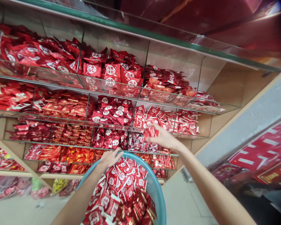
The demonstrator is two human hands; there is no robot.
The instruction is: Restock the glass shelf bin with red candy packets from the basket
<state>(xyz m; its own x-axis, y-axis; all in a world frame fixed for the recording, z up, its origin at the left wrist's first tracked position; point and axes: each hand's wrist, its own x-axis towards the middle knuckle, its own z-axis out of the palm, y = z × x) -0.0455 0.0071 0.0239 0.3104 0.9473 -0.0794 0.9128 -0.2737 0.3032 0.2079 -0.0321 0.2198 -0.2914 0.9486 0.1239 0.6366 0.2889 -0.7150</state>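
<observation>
A teal plastic basket (162,200) stands low in the middle, filled with small red-and-white packets (125,179) and shiny dark red ones at its lower right. My left hand (110,157) rests at the basket's far rim, its fingers over the edge and the packets. Raised in front of the shelves, my right hand (160,137) is closed around red packets (151,132). It is before the compartment of red-and-white packets (154,117), right of centre; how many packets it holds cannot be made out.
Glass-fronted shelves (210,134) with dividers hold rows of red packets. A glass edge (154,36) crosses above. Plastic bags (8,187) lie on the floor at left; red printed packages (259,156) are at right, beside a grey wall (243,125).
</observation>
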